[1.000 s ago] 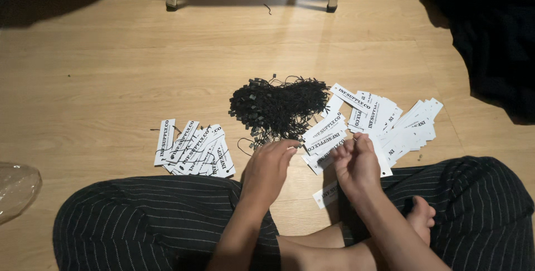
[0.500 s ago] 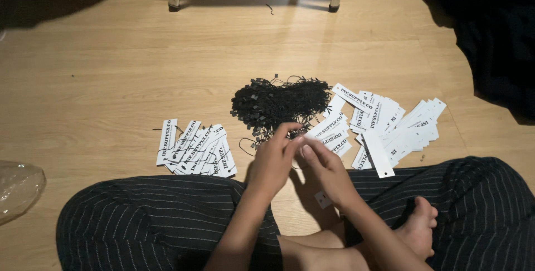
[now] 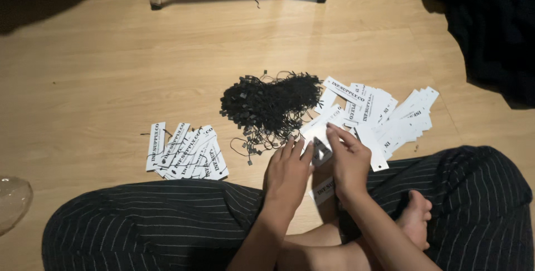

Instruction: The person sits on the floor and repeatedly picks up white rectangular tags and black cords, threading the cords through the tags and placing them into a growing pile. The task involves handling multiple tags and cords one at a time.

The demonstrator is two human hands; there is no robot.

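Both hands, left hand (image 3: 287,171) and right hand (image 3: 346,159), have fingers pinching a white paper tag (image 3: 316,137) beside the black string pile (image 3: 270,106); light, bendy, grip by edges.

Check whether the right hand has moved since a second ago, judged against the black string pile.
Yes. The right hand has shifted left, nearer the black string pile, and now meets the left hand over a white tag.

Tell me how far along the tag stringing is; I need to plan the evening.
A fanned stack of strung white tags lies at the left, apparently finished. Both the left hand and the right hand hold one white tag between them. A larger spread of white tags at the right and a heap of black string loops remain, so likely under half is done.
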